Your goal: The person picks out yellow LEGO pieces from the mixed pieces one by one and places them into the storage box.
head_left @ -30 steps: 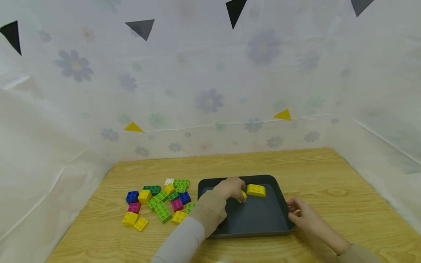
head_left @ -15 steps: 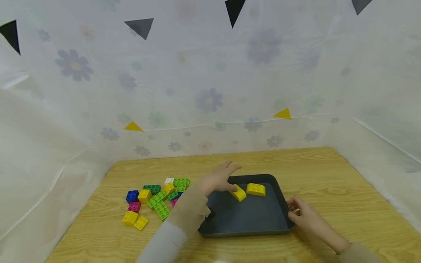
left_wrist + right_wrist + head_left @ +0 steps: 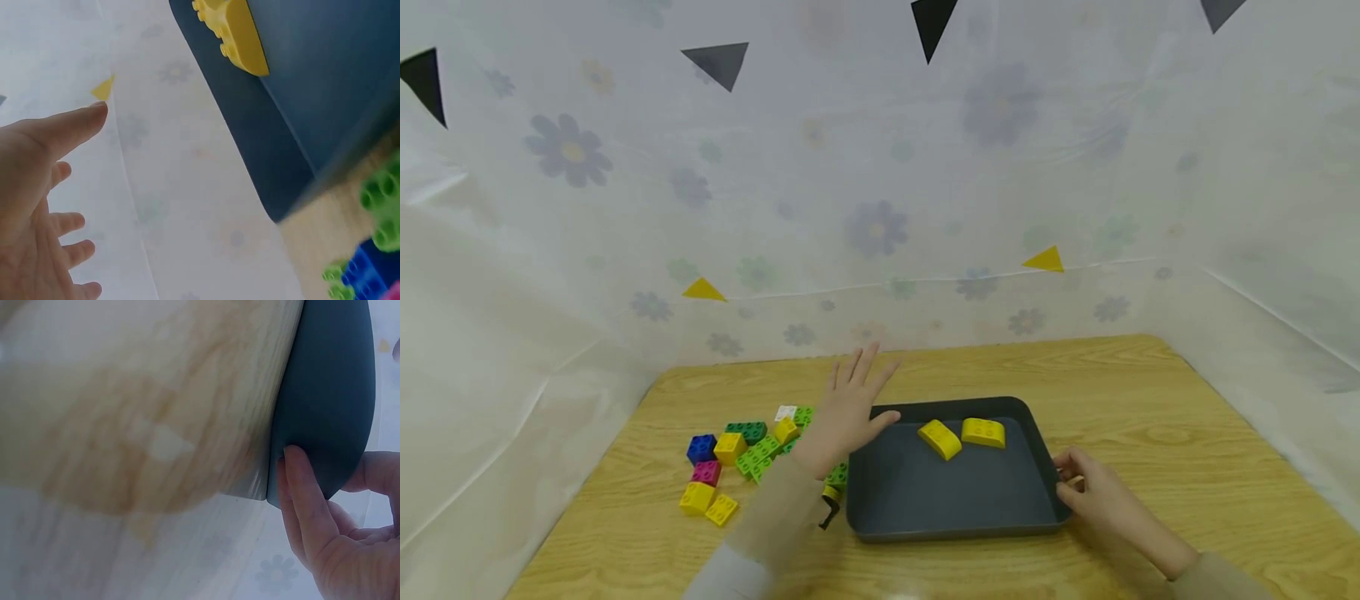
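Note:
My left hand (image 3: pixel 842 421) hovers spread-fingered over the table, left of the dark grey tray (image 3: pixel 955 500), holding nothing. In the left wrist view, the left hand (image 3: pixel 37 206) shows its fingers apart and thumb extended. Two yellow curved-top toy bricks lie inside the tray near its back wall: the left brick (image 3: pixel 940 439) is turned at an angle, the right brick (image 3: pixel 983 432) sits nearly square. My right hand (image 3: pixel 1097 496) holds the tray's right side near the front corner. In the right wrist view, fingers (image 3: pixel 303 487) press against the tray's outer wall (image 3: pixel 328 394).
Loose toy bricks lie left of the tray, among them a blue brick (image 3: pixel 702 448), a magenta brick (image 3: pixel 706 472), a yellow brick (image 3: pixel 697 498) and a dark green brick (image 3: pixel 747 432). My left forearm hides part of this group. A patterned sheet (image 3: pixel 880 167) hangs behind the table.
My left hand let go of the left yellow brick in the tray, then moved up and left out of the tray, spreading its fingers. My right hand stayed in place.

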The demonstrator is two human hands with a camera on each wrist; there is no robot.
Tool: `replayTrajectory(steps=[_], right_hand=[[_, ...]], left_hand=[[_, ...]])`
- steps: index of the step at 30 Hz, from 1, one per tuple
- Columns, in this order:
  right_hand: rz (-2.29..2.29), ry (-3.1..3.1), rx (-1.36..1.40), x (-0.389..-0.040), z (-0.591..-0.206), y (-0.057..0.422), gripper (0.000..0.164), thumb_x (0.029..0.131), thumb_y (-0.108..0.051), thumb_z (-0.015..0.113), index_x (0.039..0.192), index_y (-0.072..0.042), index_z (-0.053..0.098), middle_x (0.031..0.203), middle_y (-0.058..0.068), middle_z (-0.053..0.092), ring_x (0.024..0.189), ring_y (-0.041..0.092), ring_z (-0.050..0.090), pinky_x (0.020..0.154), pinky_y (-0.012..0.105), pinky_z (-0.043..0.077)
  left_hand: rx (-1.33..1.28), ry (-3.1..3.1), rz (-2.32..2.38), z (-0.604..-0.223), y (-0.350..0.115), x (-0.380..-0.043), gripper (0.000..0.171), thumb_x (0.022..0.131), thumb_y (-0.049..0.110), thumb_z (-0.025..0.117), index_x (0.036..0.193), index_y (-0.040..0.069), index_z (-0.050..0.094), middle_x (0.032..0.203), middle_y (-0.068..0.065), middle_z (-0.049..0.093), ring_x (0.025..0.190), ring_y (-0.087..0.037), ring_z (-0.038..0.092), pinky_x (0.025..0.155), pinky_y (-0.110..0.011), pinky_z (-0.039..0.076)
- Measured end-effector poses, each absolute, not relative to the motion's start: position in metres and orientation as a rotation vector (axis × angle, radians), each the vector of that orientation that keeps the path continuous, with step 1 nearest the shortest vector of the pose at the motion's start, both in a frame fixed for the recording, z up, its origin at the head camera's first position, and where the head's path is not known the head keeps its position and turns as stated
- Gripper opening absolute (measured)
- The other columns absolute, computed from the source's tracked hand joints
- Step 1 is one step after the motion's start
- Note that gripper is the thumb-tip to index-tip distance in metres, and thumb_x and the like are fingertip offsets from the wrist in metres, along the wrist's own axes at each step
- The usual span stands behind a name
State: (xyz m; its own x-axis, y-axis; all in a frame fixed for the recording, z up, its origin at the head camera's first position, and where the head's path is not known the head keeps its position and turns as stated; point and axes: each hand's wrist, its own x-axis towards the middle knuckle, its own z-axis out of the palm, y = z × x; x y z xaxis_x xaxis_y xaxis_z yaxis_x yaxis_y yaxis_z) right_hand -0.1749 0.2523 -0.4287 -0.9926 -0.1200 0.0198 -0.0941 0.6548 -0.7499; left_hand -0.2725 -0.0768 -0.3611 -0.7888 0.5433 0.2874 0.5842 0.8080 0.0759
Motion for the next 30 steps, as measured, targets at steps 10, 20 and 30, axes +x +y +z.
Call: replayTrajectory(steps=[10, 20, 30], right_hand=[[-1.277, 2.846, -0.208, -0.175, -0.430, 0.253, 0.021, 0.079, 0.005, 0.058, 0.099, 0.007, 0.052, 0.090, 0.012, 0.059, 0.081, 0.021, 0.056, 0.063, 0.028, 0.050], [-1.288, 2.837, -0.221, -0.175, -0.430, 0.254, 0.021, 0.079, 0.005, 0.058, 0.099, 0.007, 0.051, 0.092, 0.012, 0.059, 0.081, 0.021, 0.056, 0.064, 0.027, 0.050], [-1.302, 2.830, -0.242, -0.174, -0.429, 0.253, 0.021, 0.080, 0.006, 0.059, 0.099, 0.008, 0.051, 0.091, 0.013, 0.058, 0.080, 0.019, 0.056, 0.063, 0.026, 0.050]], left_hand=[[-0.730, -2.742, -0.446, -0.379, -0.136, -0.252, 0.071, 0.081, 0.030, 0.069, 0.142, 0.019, 0.034, 0.147, -0.018, 0.023, 0.133, -0.038, 0.024, 0.107, -0.057, 0.015], [-0.879, -2.919, -0.640, -0.396, -0.166, -0.239, 0.063, 0.082, 0.020, 0.069, 0.137, 0.007, 0.041, 0.143, -0.020, 0.030, 0.126, -0.042, 0.033, 0.098, -0.057, 0.033], [-1.079, -3.012, -0.738, -0.409, -0.174, -0.231, 0.054, 0.080, 0.017, 0.071, 0.127, 0.001, 0.050, 0.129, -0.018, 0.045, 0.112, -0.033, 0.047, 0.089, -0.048, 0.044]])
